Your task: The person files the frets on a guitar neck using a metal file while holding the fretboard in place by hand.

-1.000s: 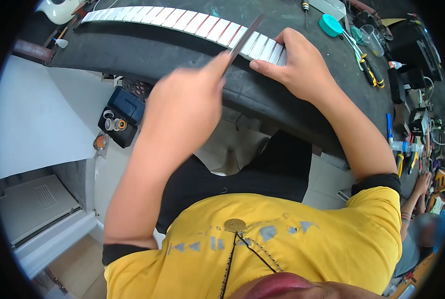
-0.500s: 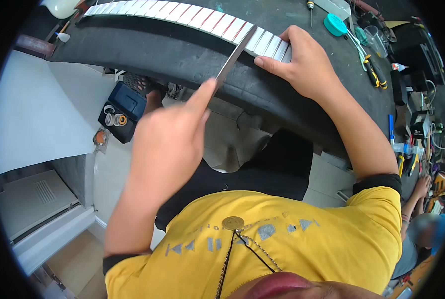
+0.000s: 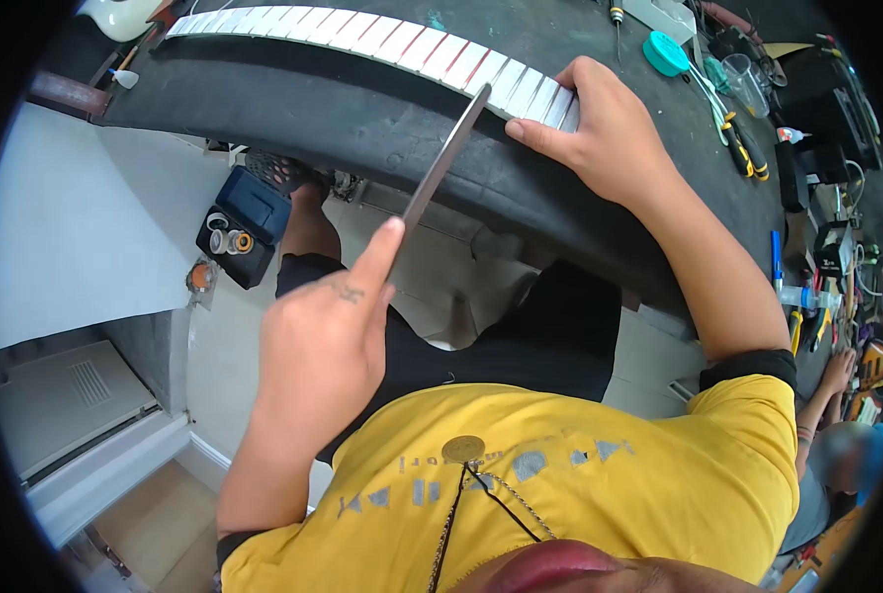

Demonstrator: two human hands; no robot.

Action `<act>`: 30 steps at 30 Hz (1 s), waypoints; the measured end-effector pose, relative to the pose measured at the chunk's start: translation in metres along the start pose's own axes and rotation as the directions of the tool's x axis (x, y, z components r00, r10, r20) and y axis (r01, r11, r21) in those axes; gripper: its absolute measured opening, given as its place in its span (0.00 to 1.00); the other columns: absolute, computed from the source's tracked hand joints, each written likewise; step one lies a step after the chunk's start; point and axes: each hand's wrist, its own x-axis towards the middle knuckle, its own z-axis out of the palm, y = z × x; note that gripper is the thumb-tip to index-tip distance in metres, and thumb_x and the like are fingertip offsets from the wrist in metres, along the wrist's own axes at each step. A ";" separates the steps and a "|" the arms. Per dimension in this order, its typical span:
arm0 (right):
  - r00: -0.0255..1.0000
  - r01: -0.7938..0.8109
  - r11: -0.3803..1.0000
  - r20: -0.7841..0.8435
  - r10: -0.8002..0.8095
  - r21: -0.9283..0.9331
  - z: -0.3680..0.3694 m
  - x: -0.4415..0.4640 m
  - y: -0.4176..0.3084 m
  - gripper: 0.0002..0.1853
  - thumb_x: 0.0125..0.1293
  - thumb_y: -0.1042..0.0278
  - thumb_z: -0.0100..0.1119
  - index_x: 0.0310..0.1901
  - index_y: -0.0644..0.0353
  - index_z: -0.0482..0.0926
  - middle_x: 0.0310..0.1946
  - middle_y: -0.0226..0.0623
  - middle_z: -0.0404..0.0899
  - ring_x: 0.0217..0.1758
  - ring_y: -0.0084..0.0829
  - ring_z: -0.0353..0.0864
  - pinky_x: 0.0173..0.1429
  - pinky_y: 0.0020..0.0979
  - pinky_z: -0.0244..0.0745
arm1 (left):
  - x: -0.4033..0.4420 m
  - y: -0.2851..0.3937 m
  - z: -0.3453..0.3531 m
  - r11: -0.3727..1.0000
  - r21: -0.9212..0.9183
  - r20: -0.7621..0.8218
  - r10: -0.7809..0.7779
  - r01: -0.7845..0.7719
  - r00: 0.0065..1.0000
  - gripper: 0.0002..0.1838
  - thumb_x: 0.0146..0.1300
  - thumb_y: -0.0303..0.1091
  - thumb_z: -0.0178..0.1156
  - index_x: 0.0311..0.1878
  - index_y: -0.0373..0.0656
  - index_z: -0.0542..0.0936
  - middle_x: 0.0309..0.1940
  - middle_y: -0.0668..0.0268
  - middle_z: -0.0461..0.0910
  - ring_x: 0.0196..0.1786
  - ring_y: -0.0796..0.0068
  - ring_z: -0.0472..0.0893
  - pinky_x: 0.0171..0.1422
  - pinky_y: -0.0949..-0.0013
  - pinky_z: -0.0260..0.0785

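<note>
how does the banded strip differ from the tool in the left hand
The strip is pale with red and dark crosswise lines; the tool is plain grey.

The strip looks longer and wider than the tool.

The strip lies along the dark bench, its end gripped by the right hand; the tool is angled from the left hand towards it.

Both are long and hand-held.

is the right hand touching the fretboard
Touching: the head view shows the right hand gripping the end of the fretboard, thumb at its near edge, fingers over the far one.
</note>
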 end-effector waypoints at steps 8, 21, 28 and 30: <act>1.000 -0.002 1.000 0.004 0.002 -0.011 -0.001 0.001 0.001 0.42 0.65 0.34 0.84 0.57 0.70 0.82 0.54 0.56 0.88 0.59 0.56 0.90 0.64 0.48 0.84 | 0.169 0.000 0.052 0.974 0.134 -0.087 0.195 -0.182 0.977 0.17 0.81 0.33 0.63 0.67 0.45 0.90 0.41 0.42 0.90 0.47 0.35 0.89 0.54 0.38 0.81; 1.000 -0.006 1.000 -0.004 0.007 0.021 -0.001 0.001 0.000 0.41 0.65 0.35 0.86 0.56 0.71 0.82 0.53 0.56 0.88 0.58 0.55 0.90 0.63 0.49 0.84 | 0.116 0.011 0.020 0.980 0.160 -0.004 0.123 -0.121 0.992 0.17 0.76 0.30 0.67 0.65 0.39 0.87 0.34 0.48 0.91 0.39 0.43 0.92 0.49 0.41 0.85; 1.000 0.001 1.000 0.004 -0.001 0.014 -0.004 0.001 -0.001 0.42 0.65 0.36 0.86 0.57 0.72 0.82 0.53 0.56 0.88 0.59 0.55 0.90 0.64 0.49 0.84 | 0.096 0.017 0.016 0.998 0.068 0.013 -0.007 0.006 1.000 0.22 0.79 0.29 0.66 0.74 0.46 0.87 0.40 0.41 0.90 0.44 0.35 0.90 0.52 0.42 0.82; 1.000 0.000 1.000 0.000 0.000 0.022 -0.003 0.002 -0.001 0.42 0.65 0.36 0.86 0.57 0.72 0.82 0.53 0.56 0.88 0.59 0.55 0.90 0.64 0.49 0.84 | 0.032 0.006 0.002 0.995 0.099 0.007 0.029 -0.030 1.000 0.31 0.76 0.23 0.69 0.80 0.49 0.83 0.40 0.43 0.90 0.42 0.37 0.90 0.48 0.45 0.82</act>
